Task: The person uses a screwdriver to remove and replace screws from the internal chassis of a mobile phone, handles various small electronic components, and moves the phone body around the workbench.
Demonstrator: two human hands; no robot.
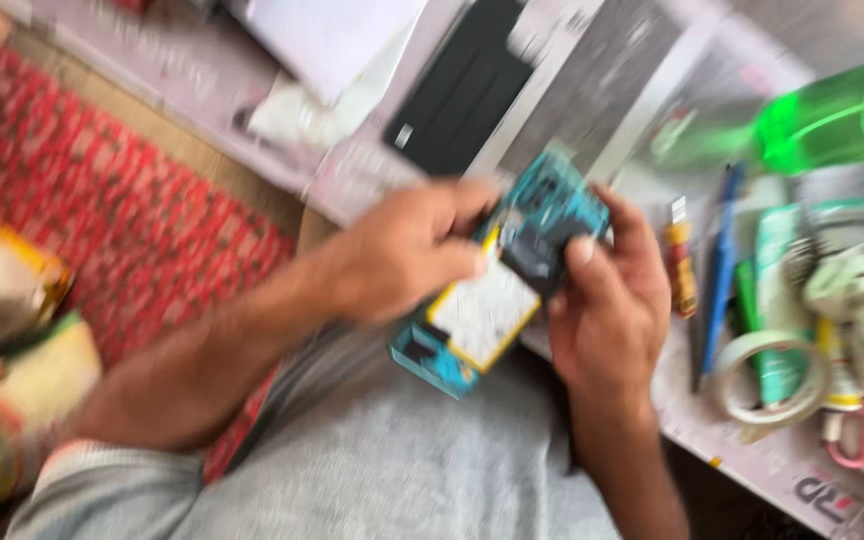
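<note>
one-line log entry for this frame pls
left hand: grips opened phone | right hand: holds phone, thumb on it | nearby: tape roll, green bottle | blur: heavy

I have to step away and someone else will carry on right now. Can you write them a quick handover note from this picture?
Left hand: grips the opened phone from the left, fingers over its upper edge.
Right hand: holds the phone's right side, thumb pressed on the dark part near the top.
Phone: held above the lap, back cover off, teal frame and yellowish battery exposed.
Nearby on the table: black panel, tape roll, blue pen, green bottle.
Done: phone is open. Left: insides remain exposed; picture too blurred for more.
</note>
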